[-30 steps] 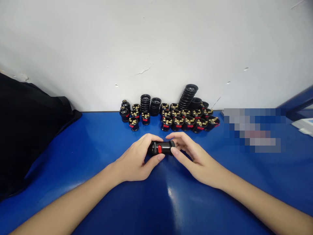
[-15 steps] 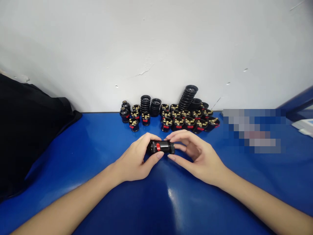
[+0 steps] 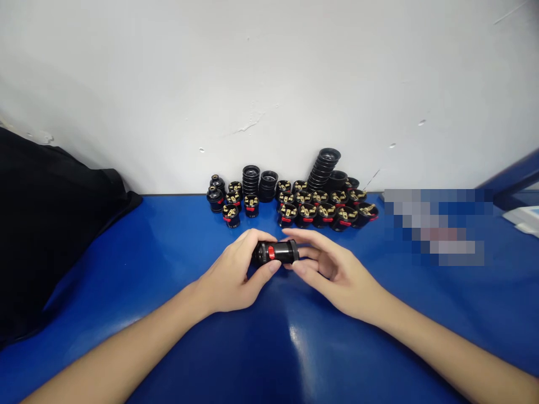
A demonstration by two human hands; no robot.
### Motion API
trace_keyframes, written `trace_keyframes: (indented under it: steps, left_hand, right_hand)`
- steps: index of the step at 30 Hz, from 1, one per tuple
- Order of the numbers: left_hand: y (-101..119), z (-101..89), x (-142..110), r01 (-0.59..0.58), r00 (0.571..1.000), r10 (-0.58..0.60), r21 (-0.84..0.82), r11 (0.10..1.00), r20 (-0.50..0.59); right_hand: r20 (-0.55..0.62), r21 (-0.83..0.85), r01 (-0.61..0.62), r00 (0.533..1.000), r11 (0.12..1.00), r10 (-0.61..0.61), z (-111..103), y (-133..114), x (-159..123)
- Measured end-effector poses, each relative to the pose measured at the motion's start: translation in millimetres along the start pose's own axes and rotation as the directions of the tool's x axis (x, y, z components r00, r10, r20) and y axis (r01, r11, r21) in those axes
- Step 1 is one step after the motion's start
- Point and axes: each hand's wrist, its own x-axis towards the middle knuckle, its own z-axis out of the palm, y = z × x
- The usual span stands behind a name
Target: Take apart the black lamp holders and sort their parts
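Note:
A black lamp holder (image 3: 285, 252) with a red switch lies sideways between my two hands, above the blue table. My left hand (image 3: 233, 278) is closed around its capped left end, thumb along the lower side. At the other end is a black ring (image 3: 293, 251), with the thumb and fingers of my right hand (image 3: 337, 272) curled about it. Part of the cap is hidden by my left fingers. Beyond the hands stand several black socket bodies (image 3: 307, 214) with brass contacts and red switches showing.
Along the white wall (image 3: 252, 73) are a leaning stack of black rings (image 3: 324, 168), a shorter ring stack (image 3: 251, 180) and two capped lamp holders (image 3: 215, 199). Black cloth (image 3: 50, 224) covers the table's left side. A blurred patch (image 3: 442, 224) lies to the right.
My right fingers have shifted around the ring end, with the thumb now up against it and the index finger stretched farther left. My left hand keeps its hold.

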Motion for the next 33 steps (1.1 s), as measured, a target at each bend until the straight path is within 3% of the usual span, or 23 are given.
trace_keyframes:
  steps: [4,11,18,22,25,28,33]
  left_hand:
    - [-0.3,-0.5,0.7,0.010,1.000,-0.010,0.001,1.000,0.022]
    - [1.5,-1.3,2.1,0.042,0.999,-0.042,-0.008,0.999,0.019]
    - [1.5,-1.1,1.1,0.026,1.000,-0.026,0.004,1.000,0.017]
    - [2.8,-2.0,2.5,0.053,0.999,-0.053,0.003,0.999,0.005]
    - [3.7,-3.4,2.8,0.093,0.996,-0.093,-0.009,0.996,0.012]
    - [3.7,-4.2,2.0,0.119,0.993,-0.118,-0.025,0.993,0.012]
    - [3.9,-3.9,1.2,0.086,0.996,-0.086,-0.028,0.996,0.003]
  right_hand:
    - [-0.003,-0.040,-0.036,0.999,0.999,0.036,-1.9,-0.5,0.6]
    - [-0.032,-0.153,0.242,0.968,0.958,-0.250,-0.5,0.9,-1.8]
    - [-0.024,-0.135,0.051,0.998,0.989,-0.055,2.0,2.2,0.8]
    - [-0.046,-0.168,0.206,0.975,0.964,-0.216,0.0,3.3,1.2]
    - [-0.050,-0.335,0.298,0.942,0.894,-0.332,-2.2,3.6,-1.5]
    - [-0.098,-0.473,0.305,0.914,0.826,-0.394,-4.3,3.0,-3.7]
    - [-0.167,-0.517,0.268,0.900,0.813,-0.403,-7.7,-3.7,-2.8]
